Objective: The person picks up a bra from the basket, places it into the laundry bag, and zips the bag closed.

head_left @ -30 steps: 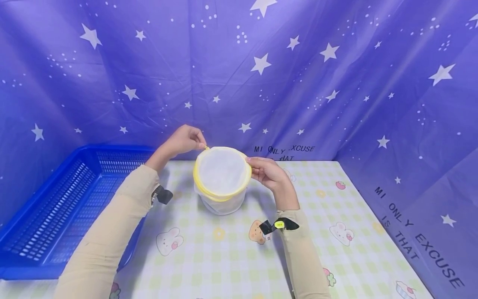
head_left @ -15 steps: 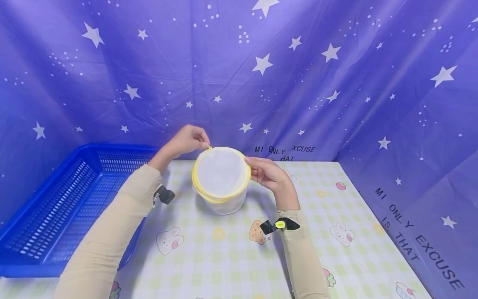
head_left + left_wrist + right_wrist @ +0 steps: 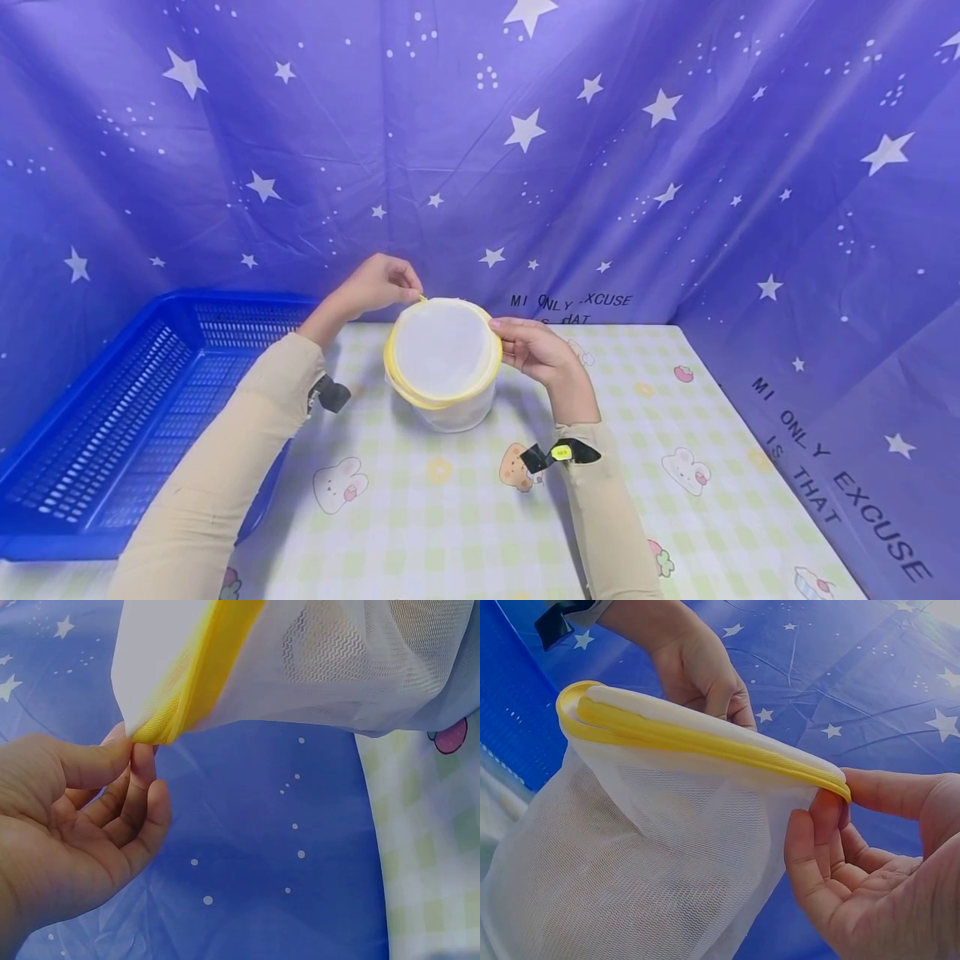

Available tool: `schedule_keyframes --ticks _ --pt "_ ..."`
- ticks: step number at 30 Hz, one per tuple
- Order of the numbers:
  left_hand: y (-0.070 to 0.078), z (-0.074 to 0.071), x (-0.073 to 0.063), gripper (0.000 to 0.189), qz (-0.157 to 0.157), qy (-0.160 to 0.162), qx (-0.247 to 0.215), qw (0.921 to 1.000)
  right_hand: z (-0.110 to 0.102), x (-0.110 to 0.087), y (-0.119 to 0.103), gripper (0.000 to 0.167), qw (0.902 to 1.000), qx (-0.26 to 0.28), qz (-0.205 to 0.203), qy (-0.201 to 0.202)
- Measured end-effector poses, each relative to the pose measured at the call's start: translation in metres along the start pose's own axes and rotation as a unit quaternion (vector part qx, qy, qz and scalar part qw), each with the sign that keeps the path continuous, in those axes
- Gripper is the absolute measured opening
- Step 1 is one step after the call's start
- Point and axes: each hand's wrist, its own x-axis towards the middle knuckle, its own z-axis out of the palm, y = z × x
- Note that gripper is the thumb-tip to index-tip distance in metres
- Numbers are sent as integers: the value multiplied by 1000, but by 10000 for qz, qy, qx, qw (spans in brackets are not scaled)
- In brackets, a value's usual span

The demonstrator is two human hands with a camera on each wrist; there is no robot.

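Note:
A round white mesh laundry bag (image 3: pixel 444 348) with yellow trim stands on the checked tablecloth, its flat top tilted toward me. At the far left of its rim, my left hand (image 3: pixel 377 282) pinches the yellow edge between thumb and fingers. The left wrist view shows this yellow trim (image 3: pixel 217 660) bunched at the fingertips. On the right side my right hand (image 3: pixel 540 350) holds the rim, thumb on top and fingers beneath. From the right wrist, a gap shows between the yellow bands at the rim's far end, and the mesh wall (image 3: pixel 652 840) hangs in folds.
A blue perforated plastic basket (image 3: pixel 172 433) stands at the left, partly behind my left sleeve (image 3: pixel 217 450). A purple star-print curtain (image 3: pixel 480 150) hangs behind the table and along its right side. The tablecloth (image 3: pixel 420 533) carries cartoon prints.
My left hand has shifted slightly right along the back of the rim, and the bag's top has moved a little left. Both hands keep their hold.

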Motion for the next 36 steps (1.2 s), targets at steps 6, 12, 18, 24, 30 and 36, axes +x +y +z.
schedule_keyframes --ticks 6,12,18,24,30,36 --pt "-1 0 1 7 -42 43 29 10000 -1 1 0 33 10000 52 -29 -9" --pt "-2 0 2 4 -157 76 8 9998 -3 1 0 34 9999 117 -22 93" --pt "-3 -2 2 3 -79 9 -144 9999 -4 2 0 32 9989 429 41 176" --pt "-2 -7 1 4 -33 -43 -132 9999 -2 4 1 31 9964 795 222 216" --pt "-4 -13 1 3 -178 3 27 9998 1 7 3 33 9930 1049 521 127" --pt "-4 -18 -1 4 -462 -67 30 9989 5 9 8 36 9861 1374 889 -283"
